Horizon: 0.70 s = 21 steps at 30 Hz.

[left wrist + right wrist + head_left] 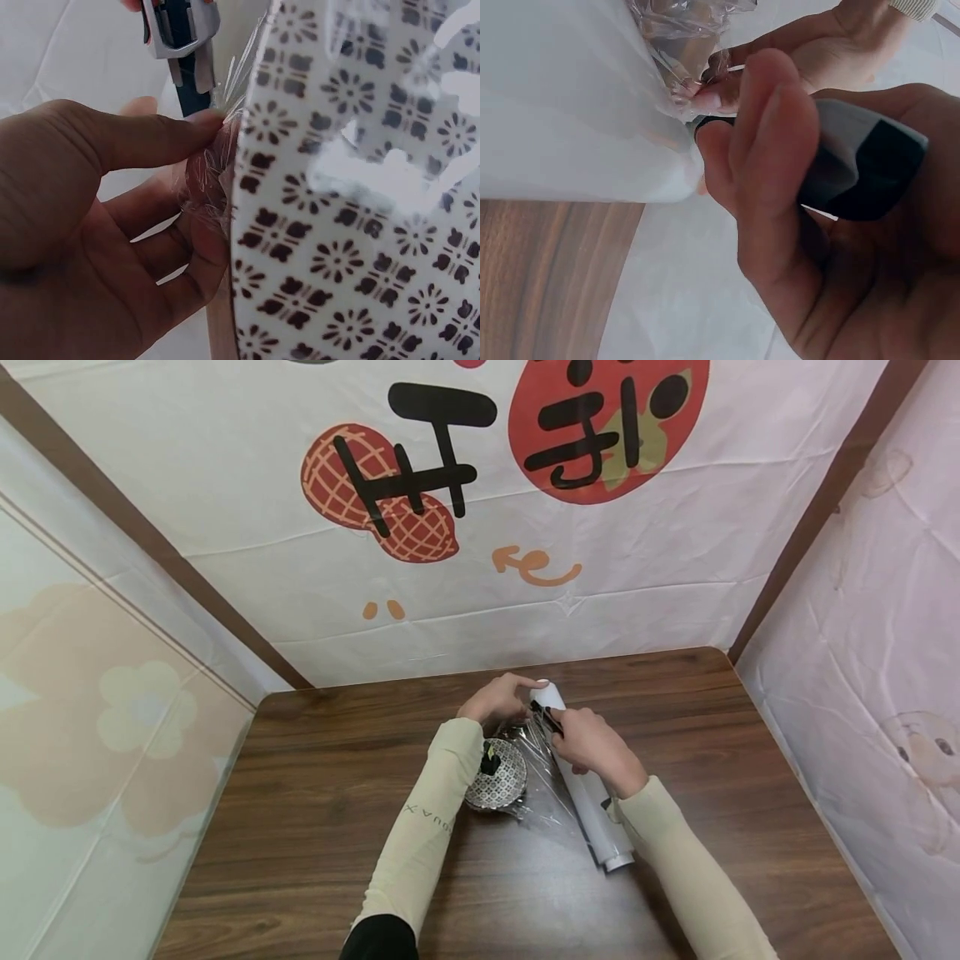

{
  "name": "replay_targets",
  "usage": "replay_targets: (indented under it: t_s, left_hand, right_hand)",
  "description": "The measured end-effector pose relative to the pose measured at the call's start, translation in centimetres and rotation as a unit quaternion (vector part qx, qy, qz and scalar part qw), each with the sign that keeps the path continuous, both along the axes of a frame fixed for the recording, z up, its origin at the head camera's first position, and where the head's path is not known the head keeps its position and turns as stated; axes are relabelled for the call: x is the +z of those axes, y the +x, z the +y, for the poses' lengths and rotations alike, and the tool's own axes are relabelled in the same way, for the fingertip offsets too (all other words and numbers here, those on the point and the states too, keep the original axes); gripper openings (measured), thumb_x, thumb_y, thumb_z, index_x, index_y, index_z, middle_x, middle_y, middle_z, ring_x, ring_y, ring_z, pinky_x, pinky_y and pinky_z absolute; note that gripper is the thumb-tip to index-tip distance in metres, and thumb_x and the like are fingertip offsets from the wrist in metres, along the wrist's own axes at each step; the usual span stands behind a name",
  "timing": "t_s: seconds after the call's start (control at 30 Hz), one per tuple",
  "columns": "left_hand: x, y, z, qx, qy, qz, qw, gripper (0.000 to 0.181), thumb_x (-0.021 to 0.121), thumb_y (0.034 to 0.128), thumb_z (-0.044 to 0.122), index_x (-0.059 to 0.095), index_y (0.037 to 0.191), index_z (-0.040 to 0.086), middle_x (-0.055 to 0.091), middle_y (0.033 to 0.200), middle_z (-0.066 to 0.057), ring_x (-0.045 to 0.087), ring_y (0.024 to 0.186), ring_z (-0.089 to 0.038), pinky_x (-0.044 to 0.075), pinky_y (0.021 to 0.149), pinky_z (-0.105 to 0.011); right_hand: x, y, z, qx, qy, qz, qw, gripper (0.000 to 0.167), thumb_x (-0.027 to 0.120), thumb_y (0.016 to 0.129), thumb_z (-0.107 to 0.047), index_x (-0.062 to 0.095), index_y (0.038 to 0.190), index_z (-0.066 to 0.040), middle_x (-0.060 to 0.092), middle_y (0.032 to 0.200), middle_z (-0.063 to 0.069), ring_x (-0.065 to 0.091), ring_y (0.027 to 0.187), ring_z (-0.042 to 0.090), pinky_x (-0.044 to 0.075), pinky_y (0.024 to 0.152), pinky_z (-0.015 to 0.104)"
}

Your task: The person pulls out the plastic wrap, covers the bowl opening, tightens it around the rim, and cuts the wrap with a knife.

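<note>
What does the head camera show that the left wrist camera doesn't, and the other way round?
Only the head view shows the red wall drawings, the pale sleeves, the near end of the white roll, and most of the right hand, which grips the cutter.

Only the left wrist view clearly shows the left hand pinching gathered plastic wrap beside the patterned dish, and the cutter's silver front.

Both show the left hand, the patterned dish, plastic wrap and the cutter.

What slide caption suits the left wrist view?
Left hand pinches crinkled clear plastic film beside a round, brown-patterned white dish.
</note>
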<state>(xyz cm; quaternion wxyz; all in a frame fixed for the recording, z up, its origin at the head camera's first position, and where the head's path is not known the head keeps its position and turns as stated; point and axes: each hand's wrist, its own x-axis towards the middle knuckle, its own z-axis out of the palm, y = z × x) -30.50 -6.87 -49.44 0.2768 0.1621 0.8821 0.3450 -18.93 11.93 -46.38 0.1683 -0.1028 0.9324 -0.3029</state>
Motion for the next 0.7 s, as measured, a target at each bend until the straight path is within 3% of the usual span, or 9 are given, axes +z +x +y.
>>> replay_targets:
  t_s: [0.17, 0.27, 0.4, 0.53, 0.6, 0.7]
  left_hand:
    - [0.1, 0.0, 0.0, 0.001, 0.002, 0.0, 1.0, 0.069, 0.064, 0.0941, -0.009, 0.061, 0.148, 0.033, 0.065, 0.068, -0.009, 0.038, 0.05, -0.011, 0.039, 0.052, -0.026]
    - [0.1, 0.0, 0.0, -0.001, -0.001, -0.002, 1.0, 0.074, 0.058, 0.0929, -0.014, 0.06, 0.149, 0.033, 0.072, 0.079, -0.014, 0.039, 0.051, -0.012, 0.038, 0.052, -0.026]
    - [0.0, 0.0, -0.1, -0.008, -0.009, 0.0, 0.9999, 0.074, 0.058, 0.0941, -0.013, 0.058, 0.15, 0.035, 0.071, 0.081, -0.021, 0.035, 0.051, -0.013, 0.036, 0.052, -0.027]
    - [-0.1, 0.1, -0.2, -0.013, -0.003, 0.003, 0.9999, 0.071, 0.061, 0.0954, -0.008, 0.057, 0.151, 0.036, 0.074, 0.087, -0.022, 0.041, 0.052, -0.012, 0.04, 0.054, -0.026]
    - [-0.2, 0.1, -0.3, -0.014, -0.004, 0.008, 0.9999, 0.07, 0.063, 0.0954, -0.007, 0.057, 0.151, 0.036, 0.073, 0.084, -0.02, 0.041, 0.053, -0.012, 0.041, 0.054, -0.026]
    - [-0.4, 0.1, -0.2, -0.012, -0.016, 0.014, 0.9997, 0.07, 0.064, 0.0952, -0.005, 0.058, 0.15, 0.037, 0.06, 0.066, -0.009, 0.039, 0.051, -0.012, 0.04, 0.052, -0.026]
  right_hand:
    - [0.6, 0.9, 0.4, 0.018, 0.024, -0.006, 0.9995, 0.026, 0.051, 0.101, -0.008, 0.066, 0.121, -0.002, 0.063, 0.07, 0.01, 0.063, 0.045, 0.017, 0.049, 0.043, 0.029]
    - [1.3, 1.7, 0.7, 0.028, 0.036, -0.017, 0.9988, 0.031, 0.052, 0.101, -0.008, 0.066, 0.127, -0.002, 0.064, 0.071, 0.01, 0.063, 0.044, 0.016, 0.051, 0.046, 0.031]
    - [1.9, 2.4, 0.9, 0.04, 0.042, -0.027, 0.998, 0.027, 0.053, 0.1, -0.006, 0.067, 0.123, -0.002, 0.065, 0.074, 0.01, 0.063, 0.041, 0.014, 0.052, 0.047, 0.031]
    - [2.1, 2.6, 0.9, 0.037, 0.042, -0.023, 0.9981, 0.019, 0.054, 0.1, -0.006, 0.067, 0.113, -0.003, 0.065, 0.076, 0.01, 0.063, 0.043, 0.015, 0.052, 0.046, 0.031]
    - [2.0, 2.6, 0.8, 0.031, 0.041, -0.014, 0.9986, 0.019, 0.053, 0.1, -0.006, 0.067, 0.113, -0.004, 0.065, 0.074, 0.01, 0.063, 0.044, 0.016, 0.051, 0.045, 0.031]
    - [1.5, 2.3, 0.6, 0.024, 0.037, 0.0, 0.999, 0.021, 0.054, 0.101, -0.007, 0.067, 0.116, -0.003, 0.064, 0.071, 0.009, 0.062, 0.045, 0.017, 0.049, 0.042, 0.029]
